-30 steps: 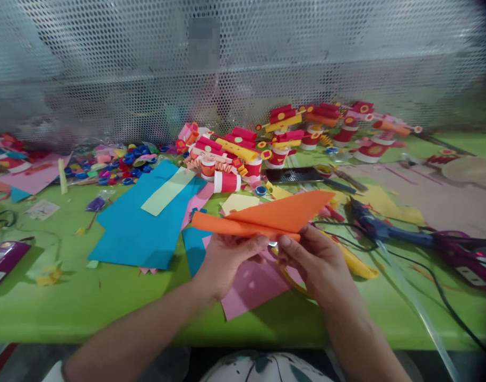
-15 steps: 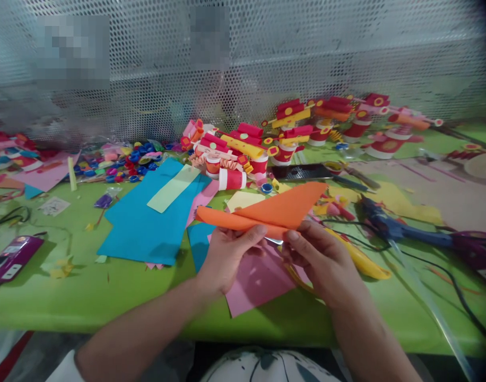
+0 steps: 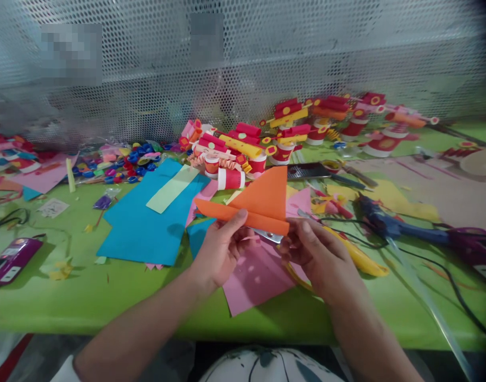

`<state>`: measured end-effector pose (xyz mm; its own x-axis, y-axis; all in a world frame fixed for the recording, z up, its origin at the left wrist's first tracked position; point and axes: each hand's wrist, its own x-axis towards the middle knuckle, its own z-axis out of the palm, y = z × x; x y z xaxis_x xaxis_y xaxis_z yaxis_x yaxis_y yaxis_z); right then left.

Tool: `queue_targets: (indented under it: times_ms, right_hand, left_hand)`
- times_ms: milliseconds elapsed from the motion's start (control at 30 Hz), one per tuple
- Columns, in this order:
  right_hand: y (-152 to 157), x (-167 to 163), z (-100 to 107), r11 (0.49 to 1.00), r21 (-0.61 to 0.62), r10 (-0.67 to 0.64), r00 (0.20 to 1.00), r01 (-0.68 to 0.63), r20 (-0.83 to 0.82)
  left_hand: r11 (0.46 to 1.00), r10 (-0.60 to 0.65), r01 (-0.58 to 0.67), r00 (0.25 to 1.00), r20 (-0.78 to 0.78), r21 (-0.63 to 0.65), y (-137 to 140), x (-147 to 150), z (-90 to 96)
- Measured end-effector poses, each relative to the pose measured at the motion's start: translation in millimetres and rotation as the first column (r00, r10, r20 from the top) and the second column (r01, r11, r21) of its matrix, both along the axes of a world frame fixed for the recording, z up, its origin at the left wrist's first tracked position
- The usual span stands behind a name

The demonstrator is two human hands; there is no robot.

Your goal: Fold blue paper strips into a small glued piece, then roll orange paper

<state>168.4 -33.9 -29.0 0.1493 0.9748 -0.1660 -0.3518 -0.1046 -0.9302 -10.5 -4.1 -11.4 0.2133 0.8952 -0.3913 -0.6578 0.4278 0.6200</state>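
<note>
An orange paper sheet (image 3: 262, 196) is partly rolled, its lower edge forming a tube and a pointed flap standing up behind. My left hand (image 3: 221, 244) pinches the tube near its middle, thumb on the front. My right hand (image 3: 317, 252) has curled fingers at the tube's right end; its exact grip there is partly hidden. Below the roll shows the metal of a pair of scissors (image 3: 269, 235), partly covered by my hands. A pink paper sheet (image 3: 253, 286) lies beneath them, and blue paper (image 3: 143, 223) with a pale green strip (image 3: 173, 188) is to the left.
Red-and-white paper cup models (image 3: 283, 151) stand along the back before a perforated metal screen (image 3: 246, 69). Colourful bottle caps (image 3: 135, 162) are heaped at back left. On the right lie a blue glue gun (image 3: 390, 225) and cords; a purple device (image 3: 16, 260) is far left.
The orange flap has swung from leaning right to standing more upright, nearer the left. My right fingers have shifted from over the roll to its right end.
</note>
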Motion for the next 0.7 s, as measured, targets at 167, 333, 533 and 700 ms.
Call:
queue_targets:
  times_ms: [167, 333, 533, 700]
  right_hand:
    - [-2.1, -2.9, 3.8, 0.995, 0.086, 0.045, 0.999, -0.047, 0.03]
    - [-4.3, -4.9, 9.4, 0.984, 0.174, 0.035, 0.999, -0.036, 0.005]
    - [-8.0, -4.7, 9.1, 0.971, 0.228, 0.09, 0.995, -0.076, -0.051]
    - [-7.6, -4.0, 8.4, 0.961, 0.242, 0.161, 0.982, -0.132, -0.1]
  left_hand:
    - [0.982, 0.005, 0.019, 0.992, 0.129, -0.186, 7.8, -7.0, 6.1]
    - [0.972, -0.054, 0.103, 0.973, 0.224, -0.213, 7.6, -9.1, 9.1]
    - [0.962, -0.102, 0.154, 0.968, 0.229, -0.224, 5.6, -7.2, 8.6]
    - [0.967, -0.114, 0.142, 0.984, 0.141, -0.212, 3.4, -3.6, 9.3]
